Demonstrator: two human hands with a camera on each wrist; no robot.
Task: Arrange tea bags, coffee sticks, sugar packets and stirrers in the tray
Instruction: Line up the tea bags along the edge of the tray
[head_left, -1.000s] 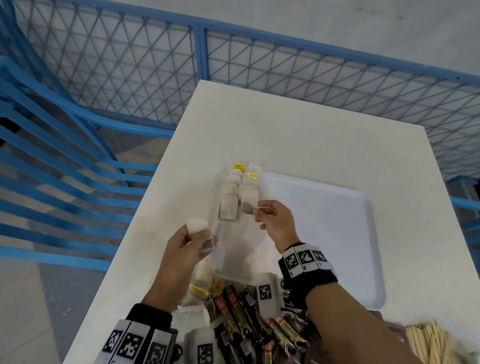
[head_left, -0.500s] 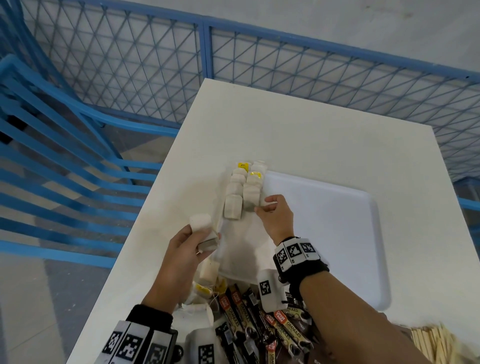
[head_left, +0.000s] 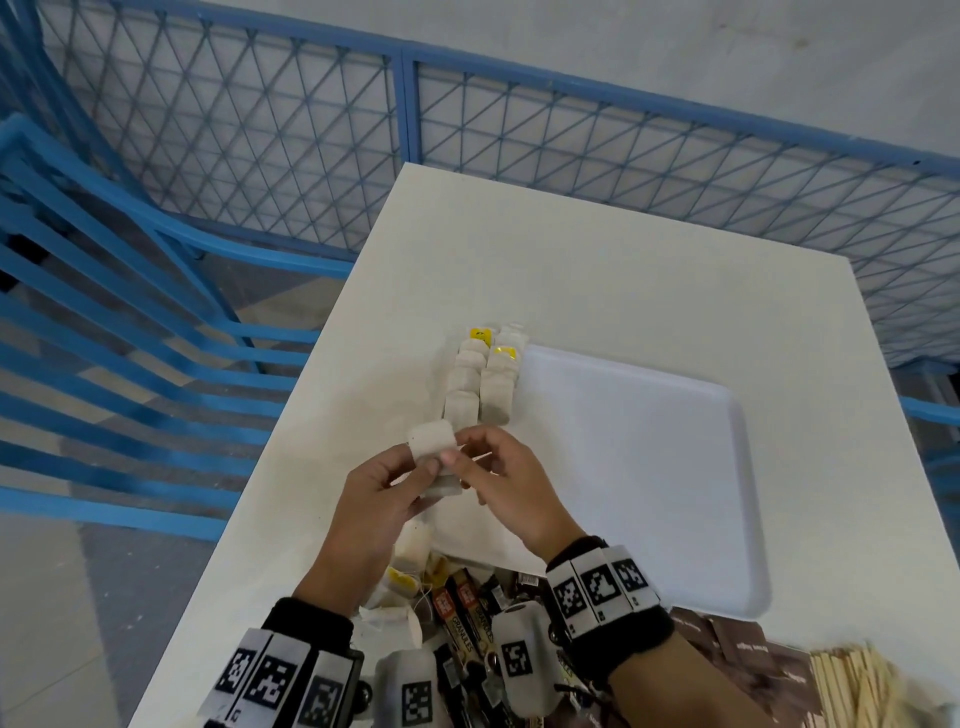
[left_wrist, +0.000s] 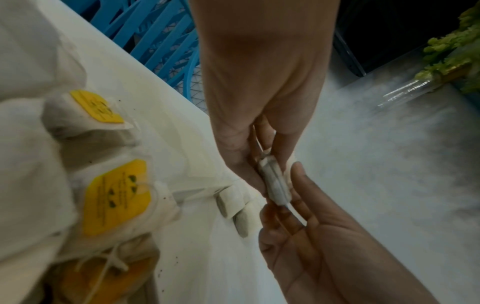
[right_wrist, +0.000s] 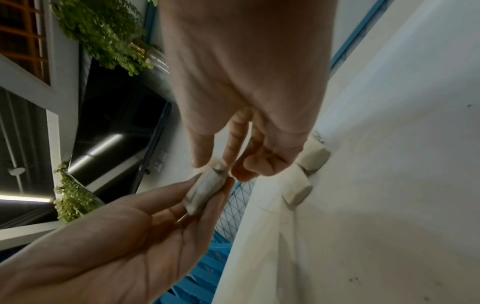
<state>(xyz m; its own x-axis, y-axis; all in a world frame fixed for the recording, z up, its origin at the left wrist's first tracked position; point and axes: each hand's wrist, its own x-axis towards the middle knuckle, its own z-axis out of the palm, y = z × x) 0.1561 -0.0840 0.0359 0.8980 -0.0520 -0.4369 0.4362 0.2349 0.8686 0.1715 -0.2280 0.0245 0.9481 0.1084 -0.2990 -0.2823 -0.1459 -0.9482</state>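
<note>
My left hand (head_left: 423, 470) holds a small stack of white tea bags (head_left: 431, 440) above the near-left corner of the white tray (head_left: 649, 467). My right hand (head_left: 467, 457) has come up against it, and its thumb and fingers pinch the same tea bags (right_wrist: 205, 189) from the other side. In the left wrist view the held tea bag (left_wrist: 275, 185) sits edge-on between both hands' fingertips. Two rows of tea bags (head_left: 485, 384) lie along the tray's left edge, some with yellow tags.
Loose tea bags (head_left: 410, 551) and coffee sticks (head_left: 467, 618) are piled at the white table's (head_left: 597, 270) near edge. Brown packets (head_left: 748, 649) and wooden stirrers (head_left: 857, 691) lie at the near right. Blue fencing (head_left: 260, 130) rings the table.
My right hand drew back from the tea bag rows to meet my left hand. My left hand moved right and slightly up with its tea bags.
</note>
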